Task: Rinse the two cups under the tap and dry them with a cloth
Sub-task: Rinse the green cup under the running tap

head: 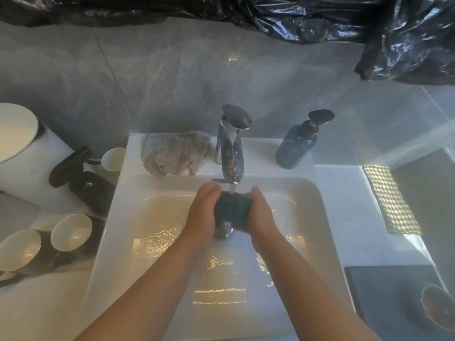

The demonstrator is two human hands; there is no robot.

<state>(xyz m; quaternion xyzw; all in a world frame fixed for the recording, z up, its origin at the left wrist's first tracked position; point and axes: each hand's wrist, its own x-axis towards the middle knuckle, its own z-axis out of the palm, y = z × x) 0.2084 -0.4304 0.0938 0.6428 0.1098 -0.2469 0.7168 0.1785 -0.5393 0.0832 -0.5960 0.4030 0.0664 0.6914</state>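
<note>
A dark cup point(231, 209) sits under the water running from the chrome tap point(231, 153), over the white sink point(328, 217). My left hand point(204, 210) grips its left side and my right hand point(262, 210) grips its right side, and their fingers hide most of it. Two more dark cups with pale insides, one nearer the sink point(71, 232) and one further left point(19, 249), lie tilted on the counter. A beige dotted cloth point(174, 153) lies crumpled on the sink's back ledge, left of the tap.
A dark soap dispenser point(298, 146) stands right of the tap. On the left are a small white cup point(114, 158), a black spray bottle point(83, 180) and a white bin point(17, 131). A checked cloth point(391, 200) lies on the right counter. Black plastic sheeting point(320, 18) hangs above.
</note>
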